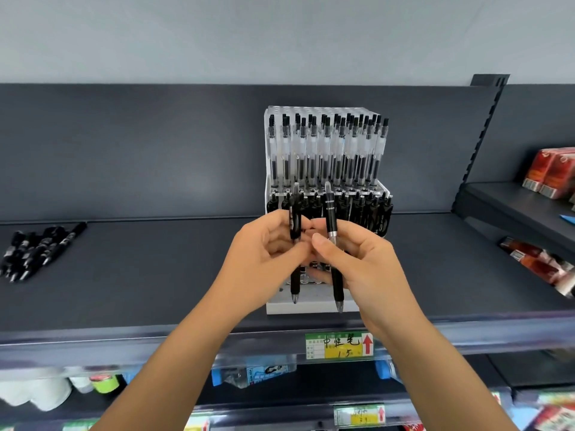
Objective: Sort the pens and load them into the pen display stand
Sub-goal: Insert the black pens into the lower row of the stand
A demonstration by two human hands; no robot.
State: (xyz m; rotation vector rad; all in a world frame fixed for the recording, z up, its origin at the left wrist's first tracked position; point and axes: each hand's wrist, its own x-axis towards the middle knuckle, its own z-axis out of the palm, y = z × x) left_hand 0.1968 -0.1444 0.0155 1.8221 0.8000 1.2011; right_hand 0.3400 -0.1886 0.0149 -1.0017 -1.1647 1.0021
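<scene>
A white tiered pen display stand (311,306) sits on the dark shelf. Its top row holds several clear-barrel pens (326,150), and its middle row holds several black pens (367,209). In front of the stand, my left hand (264,256) grips one black pen (294,284) upright with its tip down. Beside it, my right hand (357,262) grips another black pen (333,225), also upright with its tip down. The two hands touch at the fingers. A loose pile of black pens (34,250) lies at the shelf's far left.
The dark shelf (155,275) carries a price label (339,345) on its front edge. Red packaged goods (550,172) stand on the neighbouring shelves at right. Bottles and packets (252,371) fill the shelf below.
</scene>
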